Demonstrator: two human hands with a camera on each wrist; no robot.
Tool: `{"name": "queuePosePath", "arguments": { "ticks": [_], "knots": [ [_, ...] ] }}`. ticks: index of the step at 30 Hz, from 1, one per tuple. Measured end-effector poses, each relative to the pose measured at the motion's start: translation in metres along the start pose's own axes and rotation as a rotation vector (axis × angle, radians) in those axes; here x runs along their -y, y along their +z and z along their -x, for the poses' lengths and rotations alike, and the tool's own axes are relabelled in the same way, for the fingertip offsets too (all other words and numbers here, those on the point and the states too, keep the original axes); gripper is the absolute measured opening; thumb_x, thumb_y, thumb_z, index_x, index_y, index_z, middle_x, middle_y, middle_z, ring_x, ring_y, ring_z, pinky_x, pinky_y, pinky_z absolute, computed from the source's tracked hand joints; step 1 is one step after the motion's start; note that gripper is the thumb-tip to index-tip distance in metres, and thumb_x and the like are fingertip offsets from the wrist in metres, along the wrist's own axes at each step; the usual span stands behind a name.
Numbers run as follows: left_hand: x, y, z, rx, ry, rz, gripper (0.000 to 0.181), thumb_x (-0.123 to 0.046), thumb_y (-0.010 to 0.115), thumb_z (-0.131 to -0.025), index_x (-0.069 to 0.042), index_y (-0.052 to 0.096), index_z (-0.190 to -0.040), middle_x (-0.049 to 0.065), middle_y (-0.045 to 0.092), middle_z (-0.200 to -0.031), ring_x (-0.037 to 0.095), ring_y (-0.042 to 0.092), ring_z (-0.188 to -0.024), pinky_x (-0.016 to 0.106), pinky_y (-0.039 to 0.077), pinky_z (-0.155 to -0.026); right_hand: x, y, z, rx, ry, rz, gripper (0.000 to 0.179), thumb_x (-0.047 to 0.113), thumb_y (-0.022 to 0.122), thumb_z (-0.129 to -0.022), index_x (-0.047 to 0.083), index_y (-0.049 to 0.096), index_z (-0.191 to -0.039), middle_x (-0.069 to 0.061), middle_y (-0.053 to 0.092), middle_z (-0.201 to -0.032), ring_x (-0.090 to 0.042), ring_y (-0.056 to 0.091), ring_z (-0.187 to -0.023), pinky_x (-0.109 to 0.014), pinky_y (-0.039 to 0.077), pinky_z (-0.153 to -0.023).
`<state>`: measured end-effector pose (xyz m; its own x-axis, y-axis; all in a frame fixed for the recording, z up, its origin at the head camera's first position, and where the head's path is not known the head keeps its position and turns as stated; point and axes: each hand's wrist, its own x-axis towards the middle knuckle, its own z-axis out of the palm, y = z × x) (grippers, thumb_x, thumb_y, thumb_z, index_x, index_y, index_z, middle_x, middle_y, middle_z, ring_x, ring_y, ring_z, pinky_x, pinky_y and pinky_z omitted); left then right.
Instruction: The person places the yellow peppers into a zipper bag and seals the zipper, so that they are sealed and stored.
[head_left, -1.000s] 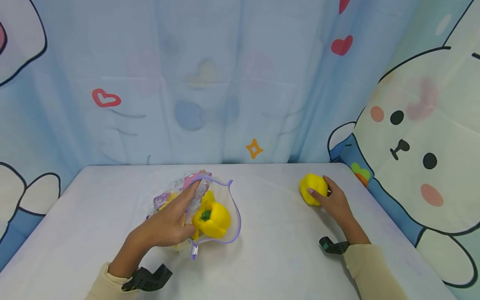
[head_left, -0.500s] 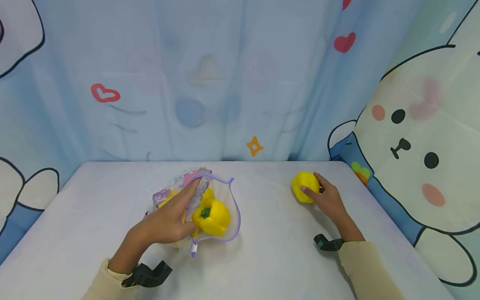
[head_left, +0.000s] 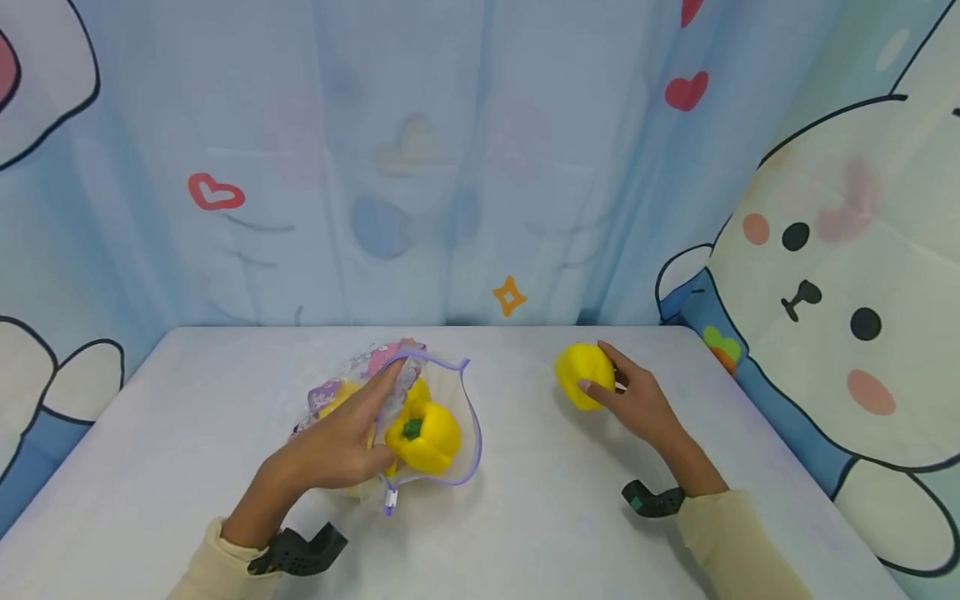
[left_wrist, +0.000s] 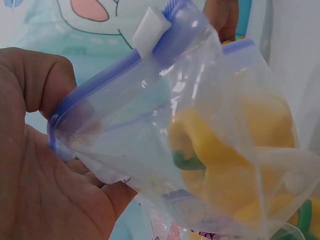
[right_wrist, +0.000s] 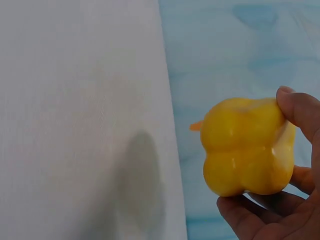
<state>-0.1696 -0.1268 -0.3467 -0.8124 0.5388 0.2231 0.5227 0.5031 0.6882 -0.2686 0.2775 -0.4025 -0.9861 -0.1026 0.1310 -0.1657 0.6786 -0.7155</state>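
Observation:
My left hand grips a clear zip bag with pink and purple print, left of the table's middle. The bag's mouth, edged by a purple zip, gapes toward the right. Inside lie several yellow bell peppers, one showing a green stem. In the left wrist view, the thumb hooks over the zip edge near a white slider. Farther right, my right hand holds another yellow bell pepper between thumb and fingers, above its shadow. The right wrist view shows that pepper's lobed underside.
A white-topped table spreads beneath both hands. Behind it hangs a blue curtain with hearts and a cartoon rabbit at the right. Each wrist wears a black camera mount.
The right hand has carried its pepper leftward, closer to the bag. The left hand and the bag have stayed in place.

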Motion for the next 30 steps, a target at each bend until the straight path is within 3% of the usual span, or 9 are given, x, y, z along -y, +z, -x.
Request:
{"name": "queuePosePath", "arguments": {
  "ticks": [17,26,30],
  "knots": [
    [-0.001,0.001,-0.001,-0.001,-0.016,0.038,0.096,-0.006,0.056,-0.075,0.0,0.003,-0.155,0.011,0.002,-0.161,0.027,0.009,-0.146,0.053,0.011,-0.114,0.061,0.018,0.016,0.091,-0.248,-0.174,0.076,0.025,0.071,-0.089,0.01,0.031,-0.153,-0.015,0.04,-0.148,-0.035,0.05,-0.125,-0.034,0.05,-0.091],
    [-0.001,0.001,-0.003,-0.014,0.0,0.057,0.097,-0.006,0.056,-0.074,-0.002,0.003,-0.155,0.01,0.005,-0.162,0.028,0.017,-0.144,0.054,0.015,-0.113,0.082,0.024,0.024,0.126,-0.324,-0.23,0.074,0.018,0.072,-0.088,0.012,0.034,-0.152,-0.013,0.039,-0.15,-0.034,0.05,-0.125,-0.036,0.049,-0.093],
    [-0.002,0.002,-0.003,-0.007,-0.023,0.038,0.096,-0.007,0.056,-0.075,-0.002,0.004,-0.155,0.008,0.004,-0.162,0.026,0.014,-0.145,0.052,0.013,-0.114,0.093,0.024,0.03,0.14,-0.356,-0.251,0.074,0.016,0.072,-0.088,0.013,0.035,-0.152,-0.012,0.039,-0.15,-0.033,0.05,-0.126,-0.037,0.048,-0.093]
  ]
}}
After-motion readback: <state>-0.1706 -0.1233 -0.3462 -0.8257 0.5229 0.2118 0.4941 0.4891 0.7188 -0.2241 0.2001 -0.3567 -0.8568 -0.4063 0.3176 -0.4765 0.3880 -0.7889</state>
